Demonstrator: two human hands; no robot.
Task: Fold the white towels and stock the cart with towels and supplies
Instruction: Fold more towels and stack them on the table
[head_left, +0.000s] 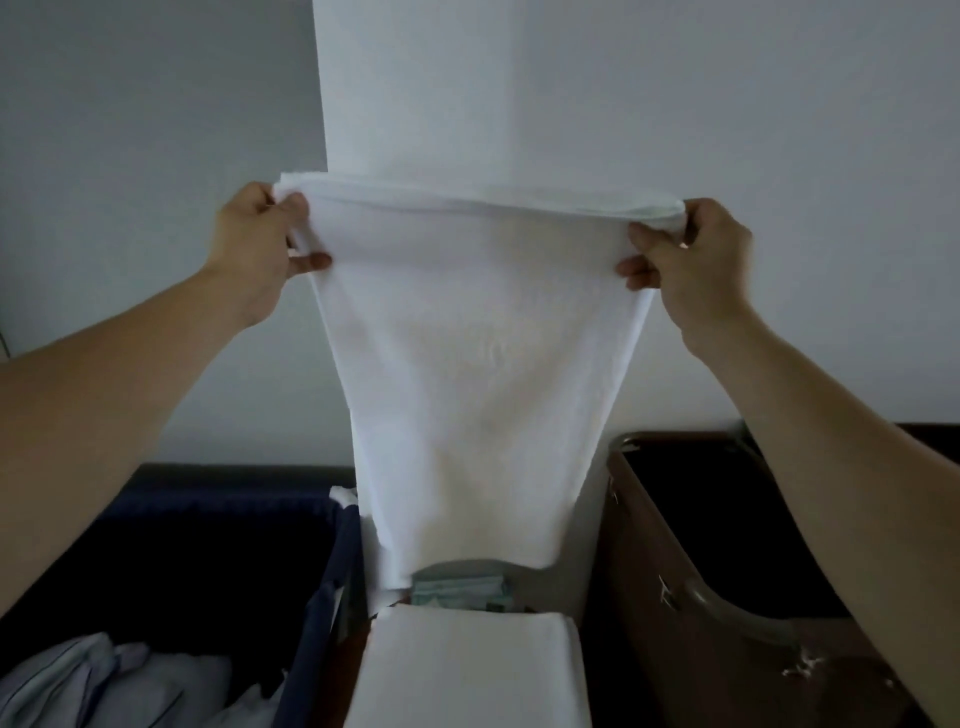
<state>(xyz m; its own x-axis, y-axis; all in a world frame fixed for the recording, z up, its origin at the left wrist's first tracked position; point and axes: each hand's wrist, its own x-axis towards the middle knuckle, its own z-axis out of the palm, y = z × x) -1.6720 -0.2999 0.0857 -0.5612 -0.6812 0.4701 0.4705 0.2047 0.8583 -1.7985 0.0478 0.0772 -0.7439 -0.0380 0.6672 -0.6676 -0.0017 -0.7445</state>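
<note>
Both the left hand and right hand pinched the white towel by its top corners, and it looked soft, floppy and light, so corners seemed the right grab.

Low in front of me the cart shows only a brown sliver of its edge. A folded white towel lies flat on its near part, with pale green packets just beyond it. The dark blue linen bag on the left holds crumpled pale cloth. A brown bin stands on the right.
</note>
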